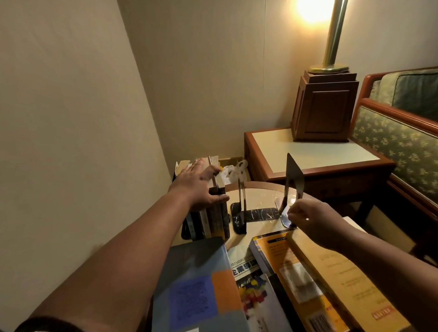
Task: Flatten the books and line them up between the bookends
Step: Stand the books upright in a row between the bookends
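Several books (211, 220) stand upright at the left of a small round table (261, 189). My left hand (200, 185) lies over their tops and grips them, thumb on the rightmost book. A black metal bookend (241, 209) stands just to their right, a small gap away. A second metal bookend (293, 183) stands tilted further right, and my right hand (310, 218) pinches it near its base. More books lie flat near me: a blue-grey one (196, 289), a white one with coloured print (258, 299) and two yellow ones (333, 286).
A beige wall runs close along the left. Behind the table stand a wooden side table (312, 154) with a lamp base (324, 107) and a green upholstered chair (400, 137). A white plastic bag (234, 171) sits in a box behind the books.
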